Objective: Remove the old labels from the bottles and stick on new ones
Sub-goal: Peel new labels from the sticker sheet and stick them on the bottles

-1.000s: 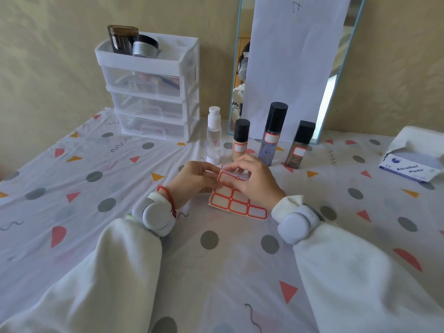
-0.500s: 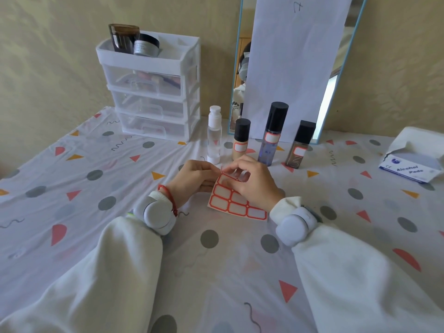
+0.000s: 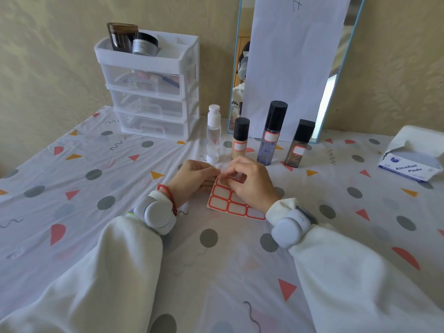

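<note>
A: What is hard to see?
B: The right hand [image 3: 249,181] covers the label sheet's [image 3: 228,203] top edge; its grip pinches a peeling label there.
A: And the left hand [image 3: 192,179]?
B: At nine o'clock of the sheet, it pinches the corner, on the bench [image 3: 72,188].

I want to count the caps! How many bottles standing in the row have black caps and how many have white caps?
Black caps: 3, on the beige bottle, the tall blue bottle and the dark bottle.
White caps: 1, on the clear bottle.
Total: 4 bottles.
</note>
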A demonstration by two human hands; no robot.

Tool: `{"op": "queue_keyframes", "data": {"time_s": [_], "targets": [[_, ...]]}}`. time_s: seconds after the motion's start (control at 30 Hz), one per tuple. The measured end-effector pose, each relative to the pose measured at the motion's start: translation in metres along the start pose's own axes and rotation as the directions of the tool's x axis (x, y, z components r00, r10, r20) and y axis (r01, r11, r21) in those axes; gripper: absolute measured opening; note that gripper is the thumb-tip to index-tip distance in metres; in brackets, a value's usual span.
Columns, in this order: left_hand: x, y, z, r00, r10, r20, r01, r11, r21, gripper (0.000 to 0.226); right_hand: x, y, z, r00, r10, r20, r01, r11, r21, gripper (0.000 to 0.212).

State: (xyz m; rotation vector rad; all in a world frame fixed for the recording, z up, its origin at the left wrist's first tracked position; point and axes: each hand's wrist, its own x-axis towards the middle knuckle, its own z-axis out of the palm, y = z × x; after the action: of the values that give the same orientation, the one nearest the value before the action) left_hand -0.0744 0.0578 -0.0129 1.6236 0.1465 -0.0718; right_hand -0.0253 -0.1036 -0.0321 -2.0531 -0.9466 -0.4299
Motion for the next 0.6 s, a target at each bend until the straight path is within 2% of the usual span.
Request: {"op": "queue_keyframes", "data": {"time_s": [0.13, 0.37, 0.6], "targets": [[0.002, -0.003, 0.001, 0.998, 0.043, -0.043, -0.04, 0.997, 0.068, 0.019, -0.001, 0.001, 0.0, 0.999, 0.041, 0.023, -0.043, 0.995, 0.085, 0.006], [0.006, -0.004, 0.002, 0.989, 0.11, -0.104, -0.07, 0.94, 0.333, 0.021, 0.001, -0.004, -0.004, 0.982, 0.164, 0.093, -0.178, 0.967, 0.181, 0.017], [0.006, -0.003, 0.0, 0.986, 0.131, -0.105, -0.075, 0.902, 0.426, 0.02, 0.002, -0.012, -0.013, 0.947, 0.302, 0.111, -0.322, 0.878, 0.355, 0.008]]}}
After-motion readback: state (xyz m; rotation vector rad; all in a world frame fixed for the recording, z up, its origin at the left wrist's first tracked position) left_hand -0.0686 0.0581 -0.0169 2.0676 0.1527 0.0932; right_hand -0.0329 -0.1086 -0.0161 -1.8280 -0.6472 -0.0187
